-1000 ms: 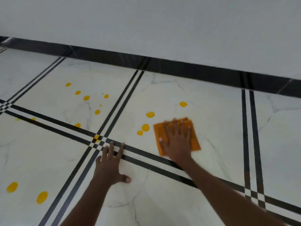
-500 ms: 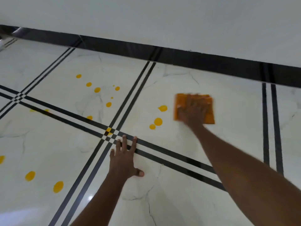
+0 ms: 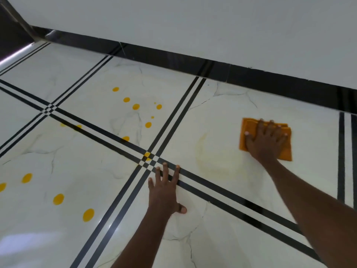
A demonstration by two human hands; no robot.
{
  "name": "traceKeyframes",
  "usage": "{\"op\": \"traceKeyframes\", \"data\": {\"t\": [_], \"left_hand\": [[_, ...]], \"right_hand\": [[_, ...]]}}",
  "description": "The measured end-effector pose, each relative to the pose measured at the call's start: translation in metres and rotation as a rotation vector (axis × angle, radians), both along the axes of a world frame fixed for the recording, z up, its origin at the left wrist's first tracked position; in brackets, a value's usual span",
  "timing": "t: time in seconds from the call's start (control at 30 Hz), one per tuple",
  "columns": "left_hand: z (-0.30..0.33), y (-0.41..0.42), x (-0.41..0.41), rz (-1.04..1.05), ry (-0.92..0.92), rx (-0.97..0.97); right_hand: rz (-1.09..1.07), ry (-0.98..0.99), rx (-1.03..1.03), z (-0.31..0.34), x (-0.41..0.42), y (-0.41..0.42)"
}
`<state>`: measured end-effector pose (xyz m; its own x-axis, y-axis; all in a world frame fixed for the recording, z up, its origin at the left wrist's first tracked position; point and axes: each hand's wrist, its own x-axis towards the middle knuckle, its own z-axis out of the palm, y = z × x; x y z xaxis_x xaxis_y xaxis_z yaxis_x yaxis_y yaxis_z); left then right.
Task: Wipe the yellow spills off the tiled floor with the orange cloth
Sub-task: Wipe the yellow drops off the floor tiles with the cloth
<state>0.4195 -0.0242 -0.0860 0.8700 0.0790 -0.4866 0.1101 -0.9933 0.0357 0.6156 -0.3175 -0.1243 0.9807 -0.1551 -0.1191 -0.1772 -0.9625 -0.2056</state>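
My right hand (image 3: 265, 141) presses flat, fingers spread, on the folded orange cloth (image 3: 248, 125) on the white tiled floor (image 3: 222, 113) at the right. A pale yellow smear (image 3: 210, 159) lies left of the cloth. Several yellow spills (image 3: 136, 106) dot the tile to the left. One spot (image 3: 147, 154) sits on the black line crossing. More drops (image 3: 58, 199) lie at the lower left. My left hand (image 3: 164, 192) rests flat on the floor with fingers apart, holding nothing.
A white wall (image 3: 193, 26) with a black skirting (image 3: 173, 60) runs behind the tiles. Black double lines (image 3: 341, 161) cross the floor. A dark frame (image 3: 11, 35) stands in the far left corner.
My right hand has swept the cloth over the three yellow drops and back to the right, leaving a faint smear. The view has shifted right. My left hand stays planted.
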Motion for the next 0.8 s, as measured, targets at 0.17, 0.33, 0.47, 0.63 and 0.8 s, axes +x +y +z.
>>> {"op": "traceKeyframes", "data": {"t": [0.17,0.33,0.47,0.63,0.8], "left_hand": [[0.000,0.003,-0.001,0.025,0.006,-0.016],[0.004,0.000,-0.002,0.031,0.002,-0.012],[0.001,0.000,0.001,0.017,0.008,-0.002],[-0.002,0.001,0.004,0.000,0.022,0.019],[0.005,0.000,0.004,0.014,0.032,0.028]], "right_hand": [[0.436,-0.060,-0.065,-0.006,-0.035,0.133],[0.554,-0.030,-0.084,-0.002,-0.131,0.020],[0.279,0.047,-0.120,0.000,-0.058,-0.008],[0.226,0.029,-0.026,-0.002,0.005,0.111],[0.649,-0.029,-0.027,-0.002,-0.087,0.121]]}}
